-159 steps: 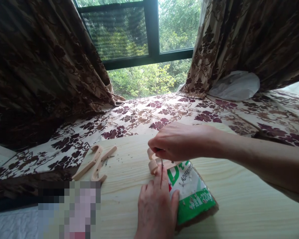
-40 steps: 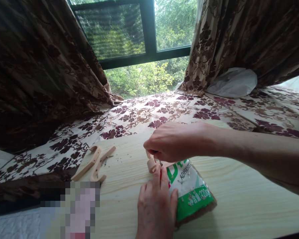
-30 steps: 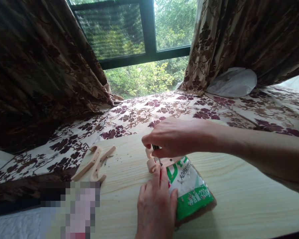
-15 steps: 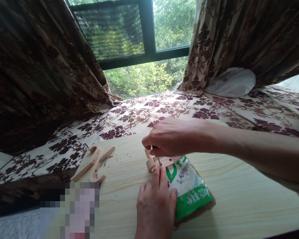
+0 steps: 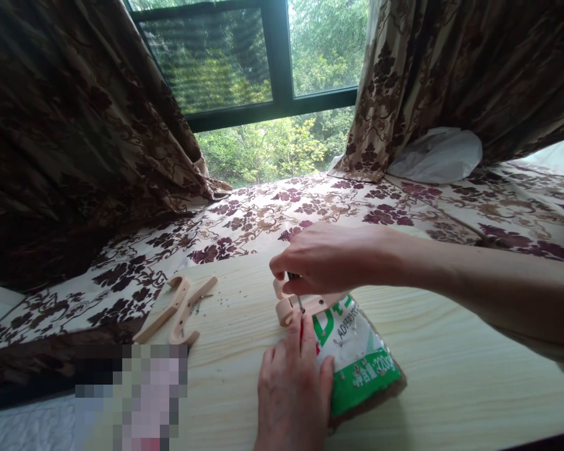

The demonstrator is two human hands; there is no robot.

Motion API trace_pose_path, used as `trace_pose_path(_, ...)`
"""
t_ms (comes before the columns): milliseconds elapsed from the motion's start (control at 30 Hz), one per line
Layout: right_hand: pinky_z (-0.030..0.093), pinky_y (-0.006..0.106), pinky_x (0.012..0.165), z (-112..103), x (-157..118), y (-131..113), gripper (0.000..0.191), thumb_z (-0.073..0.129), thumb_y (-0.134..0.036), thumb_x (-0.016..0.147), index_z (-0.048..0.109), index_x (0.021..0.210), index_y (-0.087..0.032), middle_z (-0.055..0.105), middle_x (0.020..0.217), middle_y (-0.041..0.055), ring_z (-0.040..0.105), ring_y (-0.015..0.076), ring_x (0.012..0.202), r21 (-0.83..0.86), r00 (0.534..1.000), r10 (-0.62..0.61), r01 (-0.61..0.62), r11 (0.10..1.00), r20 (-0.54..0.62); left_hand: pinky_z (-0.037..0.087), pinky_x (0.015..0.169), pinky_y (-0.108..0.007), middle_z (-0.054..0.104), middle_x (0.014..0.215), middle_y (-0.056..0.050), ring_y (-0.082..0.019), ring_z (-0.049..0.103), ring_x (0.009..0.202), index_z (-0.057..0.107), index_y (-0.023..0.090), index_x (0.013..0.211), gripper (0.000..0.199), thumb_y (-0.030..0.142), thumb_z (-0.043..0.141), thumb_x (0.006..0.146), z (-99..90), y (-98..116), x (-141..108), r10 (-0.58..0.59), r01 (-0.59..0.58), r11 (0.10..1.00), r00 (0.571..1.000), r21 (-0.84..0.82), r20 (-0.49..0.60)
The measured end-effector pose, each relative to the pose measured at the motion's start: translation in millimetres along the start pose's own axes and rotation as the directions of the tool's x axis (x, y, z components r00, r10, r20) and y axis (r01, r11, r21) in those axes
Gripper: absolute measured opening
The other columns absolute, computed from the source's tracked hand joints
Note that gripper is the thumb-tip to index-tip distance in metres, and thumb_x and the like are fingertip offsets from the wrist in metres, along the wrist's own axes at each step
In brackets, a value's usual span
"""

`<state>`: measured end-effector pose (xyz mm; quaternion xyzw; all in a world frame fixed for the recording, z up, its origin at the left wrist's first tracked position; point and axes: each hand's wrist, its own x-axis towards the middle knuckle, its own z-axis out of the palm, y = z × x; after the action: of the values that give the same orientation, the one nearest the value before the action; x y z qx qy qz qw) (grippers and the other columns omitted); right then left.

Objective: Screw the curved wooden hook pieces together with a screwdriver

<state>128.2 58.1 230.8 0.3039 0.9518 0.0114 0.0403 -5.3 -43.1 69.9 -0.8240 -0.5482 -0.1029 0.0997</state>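
My right hand (image 5: 305,257) is closed round the dark handle of a screwdriver (image 5: 301,303). The thin metal shaft points down at a light wooden hook (image 5: 317,304) with dark holes, which lies on a green-and-white printed package (image 5: 366,369). Behind it, partly covered by my right hand, shows another curved wooden end (image 5: 279,289). My left hand (image 5: 294,382) lies stretched out on the package's left side, thumb apart, with its fingertips against the hook beside the screwdriver tip. Something red shows between those fingers. The exact contact at the tip is hidden.
Two more wooden hooks (image 5: 184,313) lie on the pale wooden board (image 5: 230,376) at the left, with a few screws (image 5: 196,305) and small specks nearby. Floral cloth (image 5: 263,213) runs behind the board to the window. A white plastic bag (image 5: 437,153) sits at the back right.
My right hand has shifted very slightly to the right, its grip on the screwdriver unchanged. The left hand, hook and package look the same.
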Motion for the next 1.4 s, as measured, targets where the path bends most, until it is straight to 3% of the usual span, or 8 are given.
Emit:
trace_pose_path(300, 0.021, 0.027, 0.05, 6.5, -1.9, 2.9, 0.017, 0.048, -0.018, 0.086, 0.065, 0.089, -0.016, 0.054, 0.062, 0.0005, 0.029, 0.0097, 0.051, 0.081, 0.998, -0.063, 0.065, 0.995, -0.02, 0.051, 0.08, -0.035, 0.038, 0.145, -0.01, -0.022, 0.06, 0.103, 0.041, 0.014, 0.136, 0.049, 0.032, 0.039, 0.09, -2.6, 0.6, 1.2, -0.028, 0.03, 0.999, 0.997, -0.029, 0.068)
trace_pose_path(500, 0.02, 0.027, 0.049, 10.6, -0.4, 1.7, 0.015, 0.049, -0.017, 0.085, 0.064, 0.085, -0.017, 0.05, 0.058, -0.0005, 0.026, 0.0097, 0.049, 0.076, 0.998, -0.028, 0.032, 0.997, -0.051, 0.047, 0.091, -0.045, 0.02, 0.151, -0.018, -0.036, 0.051, 0.117, 0.027, 0.01, 0.143, 0.105, 0.067, 0.064, 0.062, -4.2, -0.4, -6.0, -0.007, 0.033, 0.99, 0.983, -0.139, 0.185)
trace_pose_path(733, 0.018, 0.028, 0.046, 8.3, 1.5, 0.3, 0.013, 0.049, -0.017, 0.085, 0.062, 0.08, -0.017, 0.049, 0.056, -0.0005, 0.026, 0.0093, 0.046, 0.034, 0.999, 0.011, -0.01, 0.999, -0.045, 0.035, 0.104, -0.048, 0.014, 0.153, -0.013, -0.035, 0.034, 0.133, 0.024, 0.012, 0.144, 0.111, 0.051, 0.075, 0.054, -20.2, -14.2, 9.7, -0.002, 0.097, 0.97, 0.918, -0.222, 0.396)
trace_pose_path(933, 0.019, 0.027, 0.047, 12.7, 4.7, 3.2, 0.014, 0.046, -0.017, 0.085, 0.06, 0.086, -0.016, 0.057, 0.065, 0.0026, 0.031, 0.0095, 0.049, 0.034, 0.991, 0.052, -0.048, 0.998, -0.126, 0.029, 0.109, -0.049, 0.018, 0.152, -0.012, -0.033, 0.03, 0.135, 0.025, 0.015, 0.144, 0.112, 0.049, 0.078, 0.052, -34.5, -30.1, 24.4, 0.059, 0.071, 0.956, 0.904, -0.286, 0.423)
trace_pose_path(1033, 0.021, 0.025, 0.047, 19.5, 0.2, 6.1, 0.017, 0.048, -0.023, 0.086, 0.057, 0.099, -0.017, 0.06, 0.069, 0.0025, 0.035, 0.0103, 0.052, 0.154, 0.982, 0.112, -0.088, 0.984, -0.153, 0.036, 0.105, -0.049, 0.031, 0.148, -0.014, -0.033, 0.039, 0.13, 0.034, 0.015, 0.141, 0.101, 0.042, 0.078, 0.055, -40.8, -39.1, 19.3, 0.075, 0.04, 0.955, 0.927, -0.295, 0.368)
trace_pose_path(1133, 0.024, 0.026, 0.05, 28.8, -5.9, 9.0, 0.016, 0.046, -0.028, 0.089, 0.057, 0.096, -0.018, 0.061, 0.07, 0.0024, 0.04, 0.0107, 0.055, 0.255, 0.971, 0.145, -0.094, 0.962, -0.189, 0.048, 0.094, -0.044, 0.055, 0.131, -0.008, -0.027, 0.055, 0.115, 0.053, 0.024, 0.126, 0.059, 0.033, 0.069, 0.069, -44.9, -51.9, 18.4, 0.072, -0.036, 0.945, 0.992, -0.325, 0.1)
trace_pose_path(1233, 0.029, 0.025, 0.054, 38.8, -9.4, 9.7, 0.014, 0.047, -0.029, 0.089, 0.056, 0.094, -0.019, 0.061, 0.071, 0.0017, 0.046, 0.011, 0.059, 0.363, 0.95, 0.195, -0.096, 0.927, -0.246, 0.05, 0.085, -0.035, 0.064, 0.107, -0.004, -0.02, 0.061, 0.1, 0.059, 0.025, 0.107, 0.028, 0.026, 0.057, 0.079, -44.8, -61.2, 28.4, -0.083, 0.025, 0.916, 0.988, -0.4, -0.129)
trace_pose_path(1400, 0.033, 0.025, 0.056, 55.3, -10.0, 7.3, 0.015, 0.048, -0.031, 0.09, 0.056, 0.088, -0.019, 0.06, 0.072, 0.0013, 0.048, 0.0115, 0.061, 0.495, 0.913, 0.244, -0.055, 0.867, -0.326, 0.046, 0.084, -0.029, 0.062, 0.097, 0.002, -0.016, 0.057, 0.094, 0.057, 0.026, 0.099, 0.024, 0.019, 0.056, 0.075, -35.3, -62.3, 51.5, -0.209, 0.186, 0.765, 0.977, -0.616, 0.037)
